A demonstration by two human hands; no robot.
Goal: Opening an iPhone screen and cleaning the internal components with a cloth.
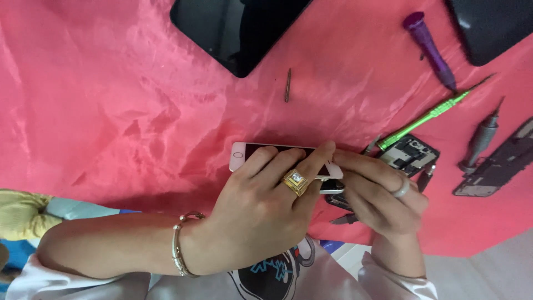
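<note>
Left hand (261, 205) gripping white phone (261, 153) from near side, fingers (319, 158) pressing across screen. Right hand (377, 191) pinching phone's right end, fingers closed. Phone lying mid-worktop on pink cloth (111, 100), long axis running left-right. Green screwdriver (430, 116) lying far right.

Bright, even light; glossy sheen on the pink cloth (111, 111); slight softness.

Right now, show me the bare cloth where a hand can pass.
Free: the pink cloth left of the black tablet and phone. Crowded: right side, around the purple screwdriver, green screwdriver and circuit board.
</note>
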